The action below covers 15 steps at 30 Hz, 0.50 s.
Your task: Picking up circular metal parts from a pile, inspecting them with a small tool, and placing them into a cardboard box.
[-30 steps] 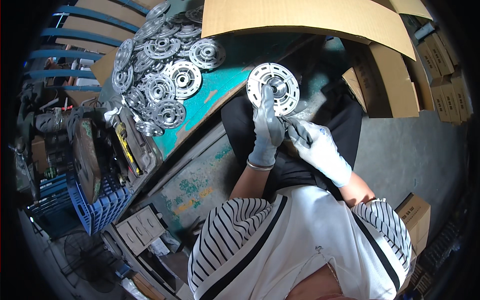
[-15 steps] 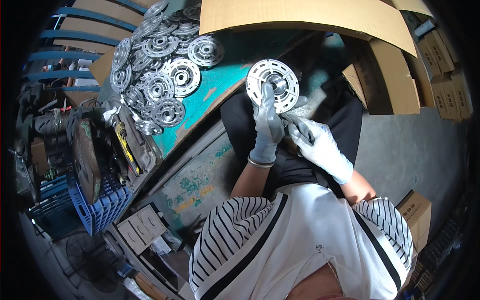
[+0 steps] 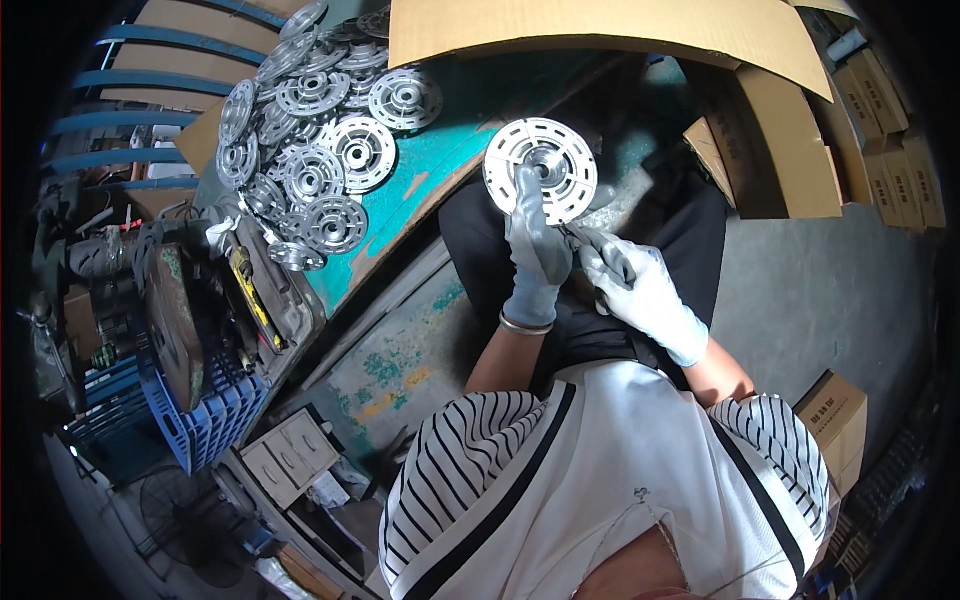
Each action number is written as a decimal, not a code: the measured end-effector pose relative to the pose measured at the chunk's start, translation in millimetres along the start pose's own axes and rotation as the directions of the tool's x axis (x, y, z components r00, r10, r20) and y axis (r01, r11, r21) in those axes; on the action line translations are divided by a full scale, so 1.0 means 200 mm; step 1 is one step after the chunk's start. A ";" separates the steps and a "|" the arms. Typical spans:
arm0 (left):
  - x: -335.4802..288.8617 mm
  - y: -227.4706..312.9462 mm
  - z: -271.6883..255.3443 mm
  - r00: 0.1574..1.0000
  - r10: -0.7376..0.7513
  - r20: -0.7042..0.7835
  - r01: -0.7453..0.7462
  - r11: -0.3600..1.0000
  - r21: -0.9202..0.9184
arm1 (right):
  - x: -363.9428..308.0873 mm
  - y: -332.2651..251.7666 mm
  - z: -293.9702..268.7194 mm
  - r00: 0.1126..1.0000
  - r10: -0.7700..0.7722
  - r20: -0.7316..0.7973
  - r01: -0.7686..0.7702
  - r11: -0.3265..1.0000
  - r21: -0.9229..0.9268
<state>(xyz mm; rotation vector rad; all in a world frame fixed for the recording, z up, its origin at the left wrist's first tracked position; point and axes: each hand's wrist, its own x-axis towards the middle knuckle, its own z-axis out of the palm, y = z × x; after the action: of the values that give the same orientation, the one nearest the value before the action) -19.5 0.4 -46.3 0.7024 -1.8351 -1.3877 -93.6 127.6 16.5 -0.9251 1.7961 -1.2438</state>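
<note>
Upright over my lap, a slotted round metal disc (image 3: 573, 165) with a ridged hub is held in my left hand (image 3: 538, 250). The thumb presses on its face near the hub, and the other fingers go behind it. Just below the disc's rim, my right hand (image 3: 645, 290) is closed, its fingertips curled round something dark and thin, too small to name. Both hands wear white gloves with grey fingers. A heap of similar metal discs (image 3: 312, 176) lies to the left on a green worktable (image 3: 425, 180).
An open cardboard box (image 3: 790, 150) stands at the far right, its large flap (image 3: 600, 25) reaching over the table. Stacked cartons (image 3: 890, 185) are beyond it. A blue plastic crate (image 3: 215, 425) sits at the left below a rusty metal plate (image 3: 175, 325). A fan (image 3: 185, 520) stands at the lower left.
The disc and my left hand have shifted very slightly, with the disc a little further left in view. Both hands keep their hold.
</note>
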 end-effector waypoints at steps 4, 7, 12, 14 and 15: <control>-0.04 -0.11 -0.01 0.973 0.229 -0.031 -0.216 0.950 0.227 | 0.00 0.01 0.01 1.000 -0.027 0.005 0.028 0.996 -0.082; 0.00 -0.01 -0.09 0.991 -0.032 0.131 0.078 0.927 -0.367 | 0.00 -0.02 0.00 0.999 -0.053 -0.001 0.053 0.998 -0.034; 0.01 0.14 -0.04 0.872 -0.401 0.282 0.490 0.706 -0.511 | 0.00 -0.04 0.01 0.991 -0.123 -0.053 0.122 0.992 -0.025; -0.01 0.08 0.00 0.973 -0.225 0.049 0.227 0.907 -0.355 | 0.01 -0.03 0.02 0.994 -0.094 -0.052 0.093 0.995 -0.026; -0.02 0.08 0.01 0.973 -0.226 0.052 0.230 0.906 -0.355 | 0.02 -0.02 0.02 0.968 -0.231 -0.101 0.215 0.965 -0.150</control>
<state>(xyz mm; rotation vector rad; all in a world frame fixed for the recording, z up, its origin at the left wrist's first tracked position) -18.1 8.7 -32.4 0.7327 -1.4791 -1.8232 -90.4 121.6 18.5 -1.1812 1.9309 -1.3509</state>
